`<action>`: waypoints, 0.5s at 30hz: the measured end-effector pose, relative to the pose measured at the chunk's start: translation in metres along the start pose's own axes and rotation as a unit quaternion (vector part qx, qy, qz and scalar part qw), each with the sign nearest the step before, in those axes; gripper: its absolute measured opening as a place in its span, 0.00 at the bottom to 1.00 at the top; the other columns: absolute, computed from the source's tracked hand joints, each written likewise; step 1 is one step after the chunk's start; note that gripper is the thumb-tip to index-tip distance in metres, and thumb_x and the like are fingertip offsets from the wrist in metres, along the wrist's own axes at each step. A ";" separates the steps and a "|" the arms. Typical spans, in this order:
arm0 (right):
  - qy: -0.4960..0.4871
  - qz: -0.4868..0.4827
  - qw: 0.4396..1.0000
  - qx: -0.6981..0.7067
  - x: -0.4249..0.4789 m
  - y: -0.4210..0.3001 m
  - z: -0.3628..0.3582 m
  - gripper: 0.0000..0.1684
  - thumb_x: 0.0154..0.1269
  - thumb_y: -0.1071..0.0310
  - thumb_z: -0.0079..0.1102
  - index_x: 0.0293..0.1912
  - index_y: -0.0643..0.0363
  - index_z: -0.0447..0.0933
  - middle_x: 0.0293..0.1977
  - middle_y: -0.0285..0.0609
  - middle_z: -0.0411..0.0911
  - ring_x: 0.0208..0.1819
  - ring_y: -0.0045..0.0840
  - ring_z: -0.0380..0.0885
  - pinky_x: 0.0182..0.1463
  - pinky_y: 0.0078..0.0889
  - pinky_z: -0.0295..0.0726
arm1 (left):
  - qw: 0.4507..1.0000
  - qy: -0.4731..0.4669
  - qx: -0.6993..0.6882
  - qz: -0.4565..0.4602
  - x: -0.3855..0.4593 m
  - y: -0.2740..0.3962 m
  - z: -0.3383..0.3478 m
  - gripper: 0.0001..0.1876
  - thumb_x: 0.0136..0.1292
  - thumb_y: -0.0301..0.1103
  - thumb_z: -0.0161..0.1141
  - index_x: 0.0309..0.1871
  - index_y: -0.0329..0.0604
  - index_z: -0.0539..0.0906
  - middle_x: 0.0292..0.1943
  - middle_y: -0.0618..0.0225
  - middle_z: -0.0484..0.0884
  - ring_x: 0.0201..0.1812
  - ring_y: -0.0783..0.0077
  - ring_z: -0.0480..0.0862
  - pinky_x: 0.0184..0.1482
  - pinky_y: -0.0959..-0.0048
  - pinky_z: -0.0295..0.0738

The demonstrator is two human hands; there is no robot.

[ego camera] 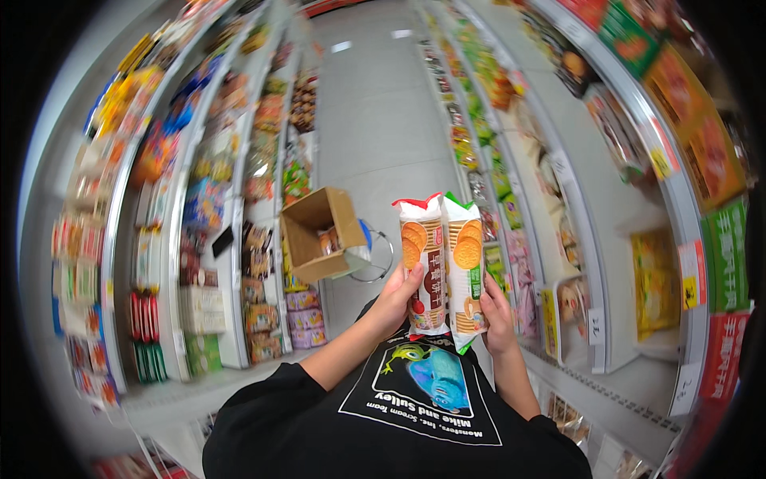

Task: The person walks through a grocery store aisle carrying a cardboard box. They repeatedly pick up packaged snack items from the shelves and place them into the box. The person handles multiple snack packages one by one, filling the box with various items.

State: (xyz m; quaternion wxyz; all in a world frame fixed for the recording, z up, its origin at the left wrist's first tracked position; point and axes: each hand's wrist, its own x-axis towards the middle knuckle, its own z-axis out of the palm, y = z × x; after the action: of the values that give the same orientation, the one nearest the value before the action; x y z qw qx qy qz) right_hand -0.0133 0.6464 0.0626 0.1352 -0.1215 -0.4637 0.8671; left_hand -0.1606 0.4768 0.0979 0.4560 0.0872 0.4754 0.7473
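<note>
Two long packs of round biscuits stand side by side before my chest in the head view. My left hand (402, 294) grips the red-topped biscuit pack (429, 269) by its left edge, thumb on the front. The green-ended biscuit pack (465, 281) is held at its right edge by my right hand (498, 314), fingers along its side. Both packs show pictures of biscuits and printed writing, and their long edges are close together. The fingers behind the packs are hidden.
An open cardboard box (353, 224) with a few packs inside stands left of my hands, by a round metal frame (389, 257). Shelves of packaged snacks line both sides of a grey-floored aisle (377, 120). A black flat object (222, 242) lies on the left shelf.
</note>
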 end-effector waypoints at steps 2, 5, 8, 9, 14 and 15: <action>-0.045 0.016 0.999 -0.016 0.003 0.003 0.014 0.42 0.81 0.59 0.56 0.80 0.73 0.52 0.77 0.52 0.64 0.77 0.32 0.65 0.80 0.34 0.60 | 0.999 0.034 -0.022 0.035 -0.016 0.000 -0.011 0.39 0.81 0.55 0.55 0.83 0.43 0.54 0.74 0.60 0.72 0.71 0.68 0.75 0.72 0.64 0.72; -0.076 0.055 0.994 -0.062 0.011 0.012 0.038 0.47 0.76 0.56 0.63 0.79 0.73 0.53 0.74 0.51 0.67 0.75 0.33 0.68 0.78 0.36 0.64 | 0.993 0.083 -0.047 0.069 -0.037 0.004 -0.028 0.40 0.80 0.56 0.56 0.82 0.40 0.56 0.73 0.59 0.73 0.71 0.67 0.75 0.72 0.63 0.71; -0.072 0.114 0.989 -0.067 0.014 0.031 0.066 0.49 0.70 0.58 0.69 0.78 0.70 0.56 0.70 0.52 0.71 0.70 0.36 0.74 0.73 0.42 0.73 | 0.984 0.135 -0.044 0.103 -0.063 0.017 -0.054 0.38 0.80 0.56 0.58 0.80 0.39 0.60 0.70 0.60 0.76 0.69 0.68 0.77 0.71 0.64 0.72; -0.095 0.142 0.984 -0.046 0.017 0.037 0.076 0.49 0.69 0.58 0.69 0.78 0.69 0.56 0.70 0.53 0.71 0.68 0.37 0.75 0.71 0.43 0.76 | 0.982 0.154 -0.036 0.102 -0.074 0.021 -0.069 0.38 0.79 0.56 0.58 0.79 0.39 0.61 0.68 0.61 0.77 0.68 0.69 0.78 0.71 0.64 0.73; -0.092 0.307 0.903 0.286 0.022 0.074 0.154 0.43 0.74 0.47 0.60 0.80 0.49 0.57 0.74 0.49 0.66 0.53 0.32 0.79 0.50 0.38 0.82 | 0.954 0.283 -0.076 0.061 -0.158 0.034 -0.151 0.36 0.77 0.58 0.60 0.76 0.43 0.63 0.55 0.65 0.82 0.50 0.71 0.86 0.51 0.67 0.84; -0.073 0.332 0.870 0.357 0.025 0.082 0.169 0.41 0.75 0.46 0.59 0.80 0.45 0.58 0.75 0.47 0.65 0.52 0.31 0.79 0.47 0.37 0.81 | 0.944 0.309 -0.102 0.060 -0.175 0.039 -0.163 0.36 0.77 0.59 0.60 0.75 0.45 0.63 0.53 0.65 0.82 0.47 0.71 0.87 0.47 0.68 0.86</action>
State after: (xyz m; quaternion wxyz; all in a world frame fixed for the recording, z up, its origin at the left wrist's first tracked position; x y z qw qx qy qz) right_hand -0.1038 0.4809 0.0829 -0.1607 -0.1480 -0.0636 0.9738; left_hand -0.1758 0.2350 0.0952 0.2475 -0.1666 0.5077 0.8082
